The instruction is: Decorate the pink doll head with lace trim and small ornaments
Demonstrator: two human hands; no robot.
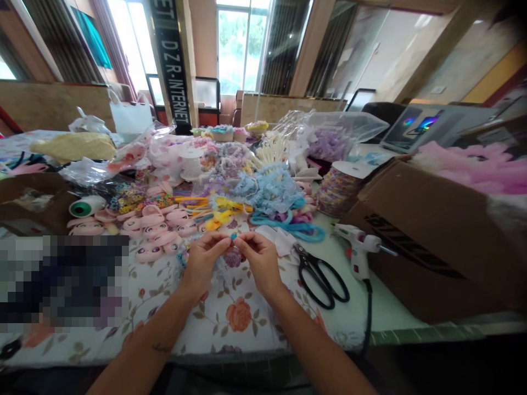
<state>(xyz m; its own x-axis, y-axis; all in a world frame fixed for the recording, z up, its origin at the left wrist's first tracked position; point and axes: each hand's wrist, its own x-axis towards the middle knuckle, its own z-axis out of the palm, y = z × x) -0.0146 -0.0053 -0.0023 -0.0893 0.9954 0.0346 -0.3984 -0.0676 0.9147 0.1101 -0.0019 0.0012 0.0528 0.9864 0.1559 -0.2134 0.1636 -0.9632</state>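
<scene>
My left hand (208, 253) and my right hand (258, 255) meet over the floral tablecloth (214, 329), fingertips pinched together. Between them is a small teal-blue piece (234, 236), too small to name and mostly covered by the fingers. Both hands close on it from either side. Several pale pink doll-face pieces with painted eyes (154, 229) lie beyond my left hand. Yellow ribbon strips (218, 218) sit just past the fingertips. To the right of my right hand lie scissors with black handles (323, 277), resting partly on white paper (280, 241).
A white glue gun (358, 249) with a cord stands right of the scissors, beside a large cardboard box (436, 236) holding pink fluffy material. Blue trim (272, 189), a yarn spool (341, 189) and plastic bags crowd the back. A brown box (33, 203) stands left.
</scene>
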